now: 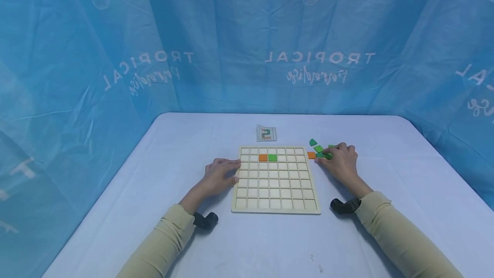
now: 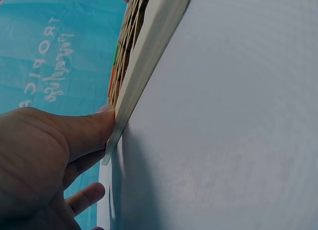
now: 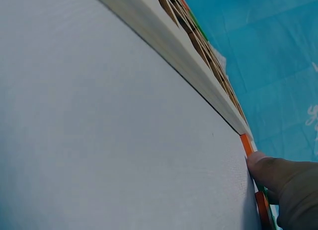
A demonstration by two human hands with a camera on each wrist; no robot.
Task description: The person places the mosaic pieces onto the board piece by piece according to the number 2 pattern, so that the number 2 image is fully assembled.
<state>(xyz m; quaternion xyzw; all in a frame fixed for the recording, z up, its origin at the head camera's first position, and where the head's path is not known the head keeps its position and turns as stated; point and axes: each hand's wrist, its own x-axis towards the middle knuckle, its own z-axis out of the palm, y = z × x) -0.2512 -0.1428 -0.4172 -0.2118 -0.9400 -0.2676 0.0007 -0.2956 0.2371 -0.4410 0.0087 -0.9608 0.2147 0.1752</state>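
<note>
A pale wooden grid board [image 1: 275, 192] lies on the table. In its second row sit an orange square tile [image 1: 263, 158] and a green square tile [image 1: 272, 158], side by side. My left hand [image 1: 221, 177] rests against the board's left edge, its thumb and forefinger touching the rim, the other fingers loose. Right of the board, my right hand [image 1: 341, 162] reaches over several loose tiles, thumb and fingers bent around green pieces. Whether it pinches one is hidden. Another orange tile [image 1: 311, 155] lies beside the board's right edge, close to the right thumb [image 3: 263, 166].
A small pattern card [image 1: 266, 133] with a grid print lies behind the board. A dark green rounded piece [image 1: 313, 142] and a light green tile [image 1: 318, 149] lie beyond the right hand. Blue printed curtains [image 1: 247, 85] surround the white table [image 1: 185, 140].
</note>
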